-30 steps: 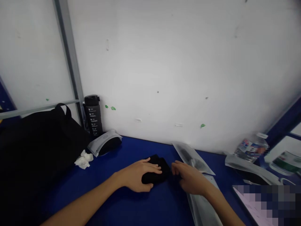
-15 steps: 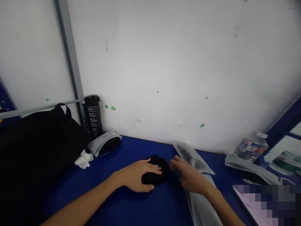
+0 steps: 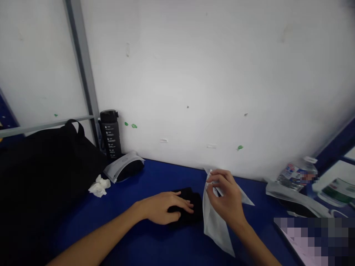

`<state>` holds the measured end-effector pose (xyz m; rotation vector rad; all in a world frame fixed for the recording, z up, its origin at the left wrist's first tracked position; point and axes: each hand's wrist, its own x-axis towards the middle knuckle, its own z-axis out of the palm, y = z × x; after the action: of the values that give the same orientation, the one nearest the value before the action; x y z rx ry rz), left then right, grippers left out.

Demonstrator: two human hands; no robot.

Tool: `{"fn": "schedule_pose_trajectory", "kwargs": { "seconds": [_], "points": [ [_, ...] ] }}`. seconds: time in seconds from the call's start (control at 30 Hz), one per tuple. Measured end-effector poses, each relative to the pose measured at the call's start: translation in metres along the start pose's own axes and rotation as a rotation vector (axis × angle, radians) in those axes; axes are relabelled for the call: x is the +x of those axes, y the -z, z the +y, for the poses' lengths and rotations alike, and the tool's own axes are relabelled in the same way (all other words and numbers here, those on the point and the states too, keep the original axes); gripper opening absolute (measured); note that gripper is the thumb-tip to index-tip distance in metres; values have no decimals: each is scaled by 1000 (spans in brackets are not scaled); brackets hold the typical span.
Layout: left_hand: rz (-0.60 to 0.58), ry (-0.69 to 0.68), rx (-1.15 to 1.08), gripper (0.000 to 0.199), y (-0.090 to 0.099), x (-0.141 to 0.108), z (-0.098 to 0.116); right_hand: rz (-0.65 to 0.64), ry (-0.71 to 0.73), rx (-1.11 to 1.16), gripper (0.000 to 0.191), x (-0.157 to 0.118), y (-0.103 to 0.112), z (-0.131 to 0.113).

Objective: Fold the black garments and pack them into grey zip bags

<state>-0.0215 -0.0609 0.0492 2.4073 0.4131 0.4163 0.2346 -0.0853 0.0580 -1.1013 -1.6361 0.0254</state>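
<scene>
My left hand (image 3: 168, 207) rests palm down on a folded black cloth item (image 3: 195, 210), fingers spread over its top and part of the item hidden beneath. To its right, my right hand (image 3: 226, 192) pinches the upper edge of a frosted plastic zip bag (image 3: 215, 225) between thumb and fingertips. The bag is tilted up and hangs close beside the black item. Behind the right hand another frosted bag (image 3: 246, 197) lies on the blue table, mostly covered.
At left stand a large black bag (image 3: 50, 166), a dark water bottle (image 3: 111, 135), a crumpled tissue (image 3: 99, 186) and a filled frosted pouch (image 3: 118, 168). At right are a clear plastic bottle (image 3: 296, 173), another pouch (image 3: 283, 192) and a pixelated flat object (image 3: 313, 240). A white wall (image 3: 188, 74) rises behind.
My right hand has moved from beside the black item to the right and up, and has taken hold of the frosted bag, lifting its edge. The left hand stays on the black item, which looks flatter.
</scene>
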Motion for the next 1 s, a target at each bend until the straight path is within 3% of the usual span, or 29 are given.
{"fn": "schedule_pose_trajectory", "kwargs": {
  "seconds": [0.17,0.47,0.63,0.73,1.0],
  "points": [
    [-83,4,149,69,-9,1,-5,-31,4,109,8,-11,-14,-5],
    [-30,-49,159,49,-14,3,-1,-392,-141,324,26,-28,-35,-9],
    [6,-80,158,44,-13,3,0,-411,-186,345,42,-30,-38,-4],
    [96,-83,151,32,-15,4,0,-380,-134,309,43,-28,-36,1],
    [586,59,276,26,-13,7,-5,-335,94,296,29,-22,-27,-2]
  ]
}}
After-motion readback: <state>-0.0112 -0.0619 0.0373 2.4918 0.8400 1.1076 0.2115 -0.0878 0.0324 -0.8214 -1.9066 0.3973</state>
